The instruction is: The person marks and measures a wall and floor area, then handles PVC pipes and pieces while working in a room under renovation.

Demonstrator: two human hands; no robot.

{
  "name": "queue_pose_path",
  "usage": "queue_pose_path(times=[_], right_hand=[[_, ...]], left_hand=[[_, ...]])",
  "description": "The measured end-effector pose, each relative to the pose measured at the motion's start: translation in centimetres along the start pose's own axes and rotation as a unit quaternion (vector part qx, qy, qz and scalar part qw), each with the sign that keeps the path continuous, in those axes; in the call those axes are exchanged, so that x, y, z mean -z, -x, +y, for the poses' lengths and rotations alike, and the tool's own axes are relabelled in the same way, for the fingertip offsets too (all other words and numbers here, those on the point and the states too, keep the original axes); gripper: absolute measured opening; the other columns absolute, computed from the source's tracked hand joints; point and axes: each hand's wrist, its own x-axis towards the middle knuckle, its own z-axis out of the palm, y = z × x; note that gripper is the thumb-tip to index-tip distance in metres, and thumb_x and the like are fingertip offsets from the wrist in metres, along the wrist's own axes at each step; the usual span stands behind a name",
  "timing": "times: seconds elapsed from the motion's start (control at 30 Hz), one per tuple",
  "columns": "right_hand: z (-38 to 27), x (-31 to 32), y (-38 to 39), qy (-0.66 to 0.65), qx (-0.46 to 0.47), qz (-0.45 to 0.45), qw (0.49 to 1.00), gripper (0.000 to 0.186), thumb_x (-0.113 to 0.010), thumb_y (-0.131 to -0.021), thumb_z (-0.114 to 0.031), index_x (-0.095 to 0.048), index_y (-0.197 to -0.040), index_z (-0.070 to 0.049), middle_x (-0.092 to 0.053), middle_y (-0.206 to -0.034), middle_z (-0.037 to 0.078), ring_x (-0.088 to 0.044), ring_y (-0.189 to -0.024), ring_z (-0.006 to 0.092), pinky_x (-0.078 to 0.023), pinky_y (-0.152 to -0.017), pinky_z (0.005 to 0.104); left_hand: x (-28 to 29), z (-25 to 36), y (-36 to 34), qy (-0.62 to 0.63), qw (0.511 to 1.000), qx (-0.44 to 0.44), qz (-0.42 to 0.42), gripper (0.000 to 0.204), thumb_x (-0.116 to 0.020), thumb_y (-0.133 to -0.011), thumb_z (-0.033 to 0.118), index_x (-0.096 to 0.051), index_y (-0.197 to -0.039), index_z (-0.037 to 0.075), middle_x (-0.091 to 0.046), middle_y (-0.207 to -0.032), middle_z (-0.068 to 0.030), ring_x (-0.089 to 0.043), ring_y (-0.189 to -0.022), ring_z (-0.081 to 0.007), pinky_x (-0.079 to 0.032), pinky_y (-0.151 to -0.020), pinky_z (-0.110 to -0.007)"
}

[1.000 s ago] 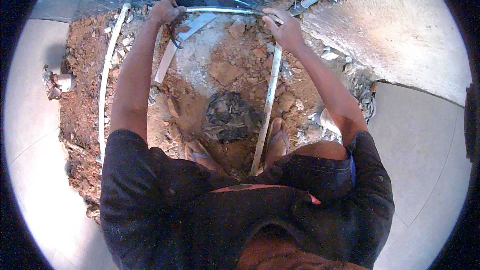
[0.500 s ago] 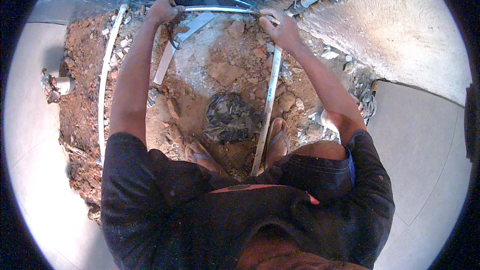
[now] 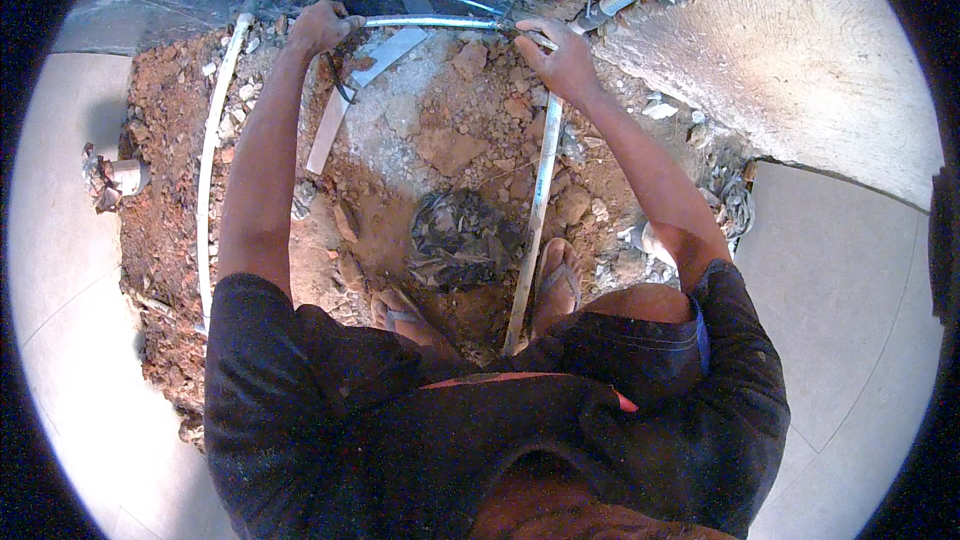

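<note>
A slim, pale pipe (image 3: pixel 430 21) lies crosswise at the far side of the dug-up ground, along the foot of a dark, glossy panel. My left hand (image 3: pixel 322 26) is closed around its left end. At its other end, my right hand (image 3: pixel 562 58) has thumb and fingers closed on a light-coloured length that seems to be the same pipe; the fingers partly hide it. Below my right hand a second white pipe (image 3: pixel 541 180) runs toward me between my feet. Whether the two pipes join under the hand cannot be seen.
A long white pipe (image 3: pixel 212 130) stands left of my left arm. A flat pale strip (image 3: pixel 365 90), a crumpled dark plastic bag (image 3: pixel 460 235) and rubble lie between my arms. Pipe fittings show at the left (image 3: pixel 126 176) and far right (image 3: pixel 625 0). Pale tiles (image 3: pixel 830 310) border the pit.
Both hands keep their hold. The crosswise pipe and my left hand have shifted very slightly; otherwise little differs.
</note>
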Motion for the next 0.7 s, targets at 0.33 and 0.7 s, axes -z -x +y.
queue_pose_path(times=[0.33, 0.7], right_hand=[[-0.1, -0.1, 0.1, -0.009, -0.036, -0.005, 0.999, 0.028, -0.07, -0.09, -0.027, -0.069, -0.112, -0.01, -0.071, -0.111, 0.014, -0.068, -0.103, 0.032, -0.053, -0.09, 0.0385], [0.1, -0.3, 0.0, -0.017, -0.028, -0.006, 0.999, 0.028, -0.07, -0.09, -0.028, -0.069, -0.112, -0.009, -0.071, -0.112, 0.015, -0.068, -0.103, 0.0322, -0.053, -0.09, 0.0388]], left_hand=[[0.1, 0.1, 0.3, -0.005, 1.0, -0.005, 0.016, 0.055, -0.074, -0.077, 0.057, -0.075, -0.099, 0.006, -0.072, -0.099, -0.0228, -0.068, -0.101, -0.0376, -0.051, -0.089, -0.046], [0.9, 1.2, 1.1, -0.002, 1.0, 0.0, 0.009, 0.052, -0.074, -0.079, 0.055, -0.075, -0.098, 0.006, -0.072, -0.097, -0.0229, -0.069, -0.098, -0.0379, -0.051, -0.088, -0.047]])
